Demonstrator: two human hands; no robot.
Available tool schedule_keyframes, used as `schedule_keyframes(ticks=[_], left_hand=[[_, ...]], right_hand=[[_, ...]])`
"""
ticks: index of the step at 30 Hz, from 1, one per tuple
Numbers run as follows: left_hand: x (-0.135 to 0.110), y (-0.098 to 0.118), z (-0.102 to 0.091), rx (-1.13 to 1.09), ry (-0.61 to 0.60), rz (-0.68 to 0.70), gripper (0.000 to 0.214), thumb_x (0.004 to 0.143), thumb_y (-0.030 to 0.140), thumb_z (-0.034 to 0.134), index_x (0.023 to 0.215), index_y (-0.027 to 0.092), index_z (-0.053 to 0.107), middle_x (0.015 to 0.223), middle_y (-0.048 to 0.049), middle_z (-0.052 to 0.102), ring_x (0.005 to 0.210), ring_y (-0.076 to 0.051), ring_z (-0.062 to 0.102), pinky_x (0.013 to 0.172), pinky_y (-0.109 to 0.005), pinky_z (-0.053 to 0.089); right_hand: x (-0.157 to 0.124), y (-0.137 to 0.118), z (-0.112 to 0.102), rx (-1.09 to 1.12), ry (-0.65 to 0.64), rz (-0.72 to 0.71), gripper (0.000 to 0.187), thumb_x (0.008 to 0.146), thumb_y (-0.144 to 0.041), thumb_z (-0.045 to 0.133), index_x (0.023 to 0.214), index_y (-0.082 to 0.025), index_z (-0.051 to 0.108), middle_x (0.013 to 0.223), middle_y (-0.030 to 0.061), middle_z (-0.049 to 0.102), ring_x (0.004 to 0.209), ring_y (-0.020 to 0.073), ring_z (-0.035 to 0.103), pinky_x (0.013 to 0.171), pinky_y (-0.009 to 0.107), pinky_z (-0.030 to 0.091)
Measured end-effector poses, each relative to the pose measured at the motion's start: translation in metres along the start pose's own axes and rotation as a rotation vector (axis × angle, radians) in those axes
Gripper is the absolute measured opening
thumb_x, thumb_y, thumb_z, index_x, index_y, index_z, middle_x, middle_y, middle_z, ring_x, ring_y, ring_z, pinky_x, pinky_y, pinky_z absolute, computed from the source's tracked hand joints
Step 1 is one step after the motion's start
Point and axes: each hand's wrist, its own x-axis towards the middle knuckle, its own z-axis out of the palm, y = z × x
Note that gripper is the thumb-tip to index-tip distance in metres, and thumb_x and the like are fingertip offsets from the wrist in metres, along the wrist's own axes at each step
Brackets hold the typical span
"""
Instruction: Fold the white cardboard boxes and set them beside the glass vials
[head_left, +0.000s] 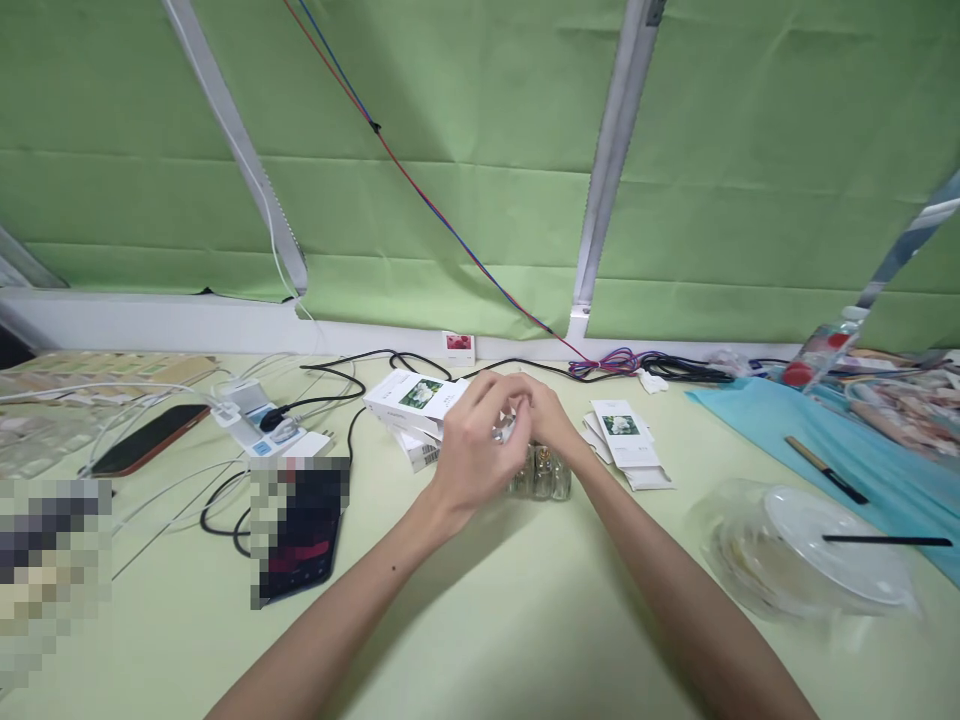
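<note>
My left hand (480, 440) and my right hand (545, 405) meet over the middle of the table, their fingers curled and pressed together. A small shiny, clear piece (505, 422) shows in the gap by my left fingers; its kind is hidden, and I cannot tell which hand grips it. Just under the hands stand several small clear glass bottles (543, 475), partly covered by my left hand and right wrist. To the left lie white boxes (412, 395) with a flower picture, close to my left hand. Right of my right wrist lie flat white cartons (626, 440) with a similar picture.
Phones (150, 440) and a power strip (270, 425) with tangled cables occupy the left. On the right are a plastic-wrapped round container (810, 550), a knife (825, 470) on blue cloth (757, 420), and a plastic bottle (825, 350). Cables (675, 368) run along the back edge.
</note>
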Motion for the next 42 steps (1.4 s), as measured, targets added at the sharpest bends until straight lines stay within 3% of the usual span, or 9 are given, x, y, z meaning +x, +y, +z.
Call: schedule_keyframes(ticks=[6,8,11,17,21,26,33,35,42], left_hand=[[-0.012,-0.013,-0.012,0.169,0.179,-0.18,0.007,0.092,0.016,0.055,0.092,0.022,0.059,0.086,-0.003,0.062,0.073,-0.016,0.057,0.074,-0.033,0.052],[-0.02,-0.019,-0.016,0.297,0.244,-0.319,0.008,0.094,0.02,0.054,0.1,0.022,0.058,0.102,-0.0084,0.062,0.097,-0.023,0.06,0.09,-0.042,0.051],[-0.034,-0.028,-0.021,0.422,0.301,-0.53,0.033,0.094,0.025,0.054,0.126,0.02,0.048,0.133,-0.0174,0.049,0.134,-0.031,0.043,0.111,-0.055,0.038],[-0.052,-0.054,-0.025,0.242,0.339,-0.918,0.058,0.102,0.044,0.04,0.151,0.018,0.025,0.16,-0.0196,0.031,0.153,-0.03,0.023,0.125,-0.052,0.024],[-0.059,-0.075,-0.024,0.113,0.272,-1.096,0.063,0.102,0.051,0.035,0.153,0.016,0.027,0.164,-0.0189,0.029,0.155,-0.03,0.025,0.126,-0.05,0.024],[-0.061,-0.094,-0.026,0.027,0.22,-1.024,0.05,0.103,0.047,0.029,0.146,0.025,0.043,0.147,-0.0099,0.056,0.136,-0.024,0.055,0.111,-0.04,0.048],[-0.067,-0.108,-0.029,-0.106,0.261,-1.038,0.053,0.105,0.048,0.027,0.143,0.021,0.051,0.158,-0.0081,0.045,0.149,-0.022,0.039,0.124,-0.038,0.029],[-0.071,-0.11,-0.026,-0.168,0.348,-1.03,0.052,0.104,0.047,0.03,0.142,0.019,0.052,0.157,-0.0098,0.047,0.149,-0.023,0.039,0.125,-0.039,0.026],[-0.075,-0.113,-0.016,-0.476,0.484,-1.029,0.046,0.101,0.053,0.041,0.126,0.022,0.064,0.133,-0.0085,0.068,0.133,-0.024,0.057,0.114,-0.036,0.041]], right_hand=[[0.042,0.006,0.009,0.175,0.019,0.066,0.035,0.1,-0.048,0.047,0.113,-0.02,0.063,0.114,0.0093,0.071,0.108,0.0211,0.065,0.099,0.035,0.046],[0.055,0.007,0.017,0.208,-0.023,0.069,0.039,0.101,-0.052,0.045,0.11,-0.019,0.065,0.113,0.0092,0.071,0.109,0.0212,0.065,0.099,0.034,0.046],[0.071,0.006,0.029,0.28,-0.1,0.102,0.05,0.1,-0.061,0.042,0.111,-0.018,0.066,0.111,0.0095,0.072,0.107,0.0209,0.066,0.098,0.031,0.048],[0.086,-0.004,0.043,0.413,-0.232,0.215,0.068,0.097,-0.071,0.036,0.12,-0.014,0.064,0.104,0.0122,0.073,0.093,0.0194,0.07,0.088,0.029,0.054],[0.087,-0.009,0.049,0.457,-0.274,0.276,0.066,0.098,-0.07,0.035,0.121,-0.015,0.063,0.099,0.0104,0.073,0.084,0.0185,0.069,0.08,0.029,0.057],[0.081,-0.009,0.054,0.478,-0.335,0.301,0.062,0.099,-0.067,0.037,0.113,-0.016,0.069,0.096,0.009,0.075,0.079,0.0183,0.068,0.077,0.029,0.057],[0.069,-0.012,0.061,0.497,-0.4,0.305,0.06,0.102,-0.063,0.037,0.104,-0.015,0.073,0.106,0.0107,0.077,0.086,0.0188,0.07,0.078,0.028,0.058],[0.067,-0.014,0.062,0.498,-0.415,0.32,0.06,0.101,-0.063,0.038,0.102,-0.014,0.073,0.106,0.0115,0.077,0.088,0.0193,0.07,0.078,0.027,0.058],[0.064,-0.021,0.062,0.527,-0.468,0.362,0.066,0.099,-0.067,0.037,0.098,-0.013,0.074,0.1,0.0119,0.078,0.088,0.0213,0.072,0.078,0.031,0.061]])
